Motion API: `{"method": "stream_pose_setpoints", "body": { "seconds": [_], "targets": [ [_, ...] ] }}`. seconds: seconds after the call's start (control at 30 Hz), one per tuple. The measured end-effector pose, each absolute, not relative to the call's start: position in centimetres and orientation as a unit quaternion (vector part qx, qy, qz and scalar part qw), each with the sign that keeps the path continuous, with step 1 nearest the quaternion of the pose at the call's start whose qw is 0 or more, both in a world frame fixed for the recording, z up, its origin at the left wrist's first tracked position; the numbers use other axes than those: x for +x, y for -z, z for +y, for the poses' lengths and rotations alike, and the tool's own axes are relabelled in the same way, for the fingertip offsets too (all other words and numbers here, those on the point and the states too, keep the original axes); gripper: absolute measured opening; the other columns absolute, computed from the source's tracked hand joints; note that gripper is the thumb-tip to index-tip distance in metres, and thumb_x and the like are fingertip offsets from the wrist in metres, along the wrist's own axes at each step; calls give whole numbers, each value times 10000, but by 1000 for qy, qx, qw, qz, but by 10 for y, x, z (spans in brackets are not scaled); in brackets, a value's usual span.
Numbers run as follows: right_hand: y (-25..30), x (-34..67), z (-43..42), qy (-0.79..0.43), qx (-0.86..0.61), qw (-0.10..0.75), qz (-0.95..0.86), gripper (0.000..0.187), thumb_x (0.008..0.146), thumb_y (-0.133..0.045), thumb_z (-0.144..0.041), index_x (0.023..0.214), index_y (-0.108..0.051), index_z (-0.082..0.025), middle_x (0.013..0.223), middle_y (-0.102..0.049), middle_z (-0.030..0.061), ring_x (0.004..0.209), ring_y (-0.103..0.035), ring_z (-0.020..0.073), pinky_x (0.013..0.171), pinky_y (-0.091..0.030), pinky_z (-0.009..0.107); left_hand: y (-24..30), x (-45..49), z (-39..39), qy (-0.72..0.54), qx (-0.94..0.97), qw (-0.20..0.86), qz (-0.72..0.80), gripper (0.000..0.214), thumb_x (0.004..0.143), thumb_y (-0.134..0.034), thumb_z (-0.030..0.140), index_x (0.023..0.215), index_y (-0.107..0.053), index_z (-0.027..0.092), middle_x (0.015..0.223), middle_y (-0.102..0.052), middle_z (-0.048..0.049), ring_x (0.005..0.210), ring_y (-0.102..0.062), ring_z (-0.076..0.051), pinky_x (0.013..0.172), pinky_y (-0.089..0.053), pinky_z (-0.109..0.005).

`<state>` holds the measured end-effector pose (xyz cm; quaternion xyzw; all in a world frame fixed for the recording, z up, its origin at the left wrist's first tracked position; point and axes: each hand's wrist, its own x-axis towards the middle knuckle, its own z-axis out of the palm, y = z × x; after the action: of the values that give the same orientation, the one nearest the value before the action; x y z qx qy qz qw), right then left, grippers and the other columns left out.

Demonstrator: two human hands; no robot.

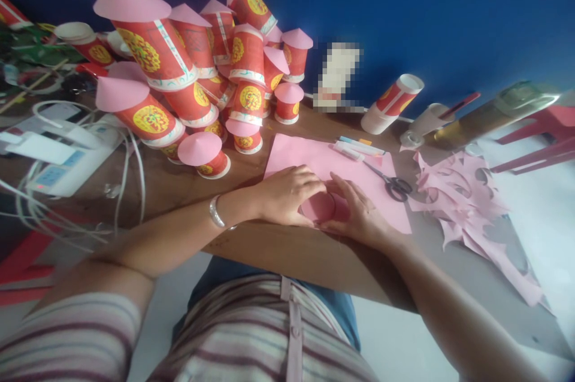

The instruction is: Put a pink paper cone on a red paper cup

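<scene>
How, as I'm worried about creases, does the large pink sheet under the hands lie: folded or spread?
Spread: the pink sheet lies flat on the table, scissors resting on it; left hand and right hand hide part.

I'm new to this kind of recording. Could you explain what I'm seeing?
There's no machine here: these are a person's bare hands, seen by one camera worn on the head, looking forward and down. The left hand and right hand curve around a pink disc; how firmly they grip it is hard to tell. A pink sheet lies on the table, with pens and scissors on it. Pink scraps lie to the right; red cups with pink cones are to the left.
</scene>
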<state>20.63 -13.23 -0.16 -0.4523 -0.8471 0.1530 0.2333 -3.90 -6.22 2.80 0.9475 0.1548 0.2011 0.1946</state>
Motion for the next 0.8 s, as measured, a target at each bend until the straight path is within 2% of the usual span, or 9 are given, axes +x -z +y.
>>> {"method": "stream_pose_setpoints", "body": {
  "seconds": [0.23,0.4,0.57,0.67,0.73,0.8],
  "targets": [
    [1,206,-132,-149,-451,224,-851,1172,810,-809,-560,1652,-51,-260,1365,-659,159,1277,-605,381,1053,-516,611,-29,-37,-69,-159,958,137,196,500,792,-824,465,1105,-658,112,1101,-710,-158,1056,-627,-306,940,-530,-445],
    [4,206,-131,-146,-431,241,-857,1180,824,-805,-536,1656,-8,-277,1381,-655,150,1272,-605,368,1061,-509,607,-30,-36,-72,-132,959,130,217,534,775,-822,535,1067,-666,115,1078,-711,-150,1054,-628,-305,934,-527,-426],
    [1,206,-132,-161,-442,228,-853,1171,815,-820,-516,1657,-42,-280,1406,-641,152,1299,-596,362,1072,-512,597,-30,-34,-74,-121,957,125,233,544,757,-844,516,1069,-666,108,1098,-700,-152,1068,-618,-307,941,-528,-424],
    [-4,209,-131,-196,-450,219,-843,1022,839,-798,-510,1637,-207,-270,1430,-627,152,1338,-577,358,1099,-505,575,-30,-33,-74,-117,954,133,242,548,773,-823,537,1070,-662,105,1069,-702,-143,1042,-624,-297,936,-534,-420],
    [-7,213,-130,-236,-455,234,-826,806,901,-731,-498,1579,-362,-269,1453,-616,142,1363,-565,340,1120,-496,547,-29,-33,-75,-117,954,130,243,540,806,-799,526,1087,-656,88,1059,-700,-149,1033,-631,-291,949,-533,-421],
    [-8,217,-128,-272,-469,284,-790,578,976,-636,-460,1500,-477,-274,1453,-623,124,1363,-574,306,1129,-492,521,-29,-33,-75,-120,955,125,240,514,824,-796,482,1110,-650,81,1065,-702,-152,1041,-635,-287,963,-530,-418]
  ]
}}
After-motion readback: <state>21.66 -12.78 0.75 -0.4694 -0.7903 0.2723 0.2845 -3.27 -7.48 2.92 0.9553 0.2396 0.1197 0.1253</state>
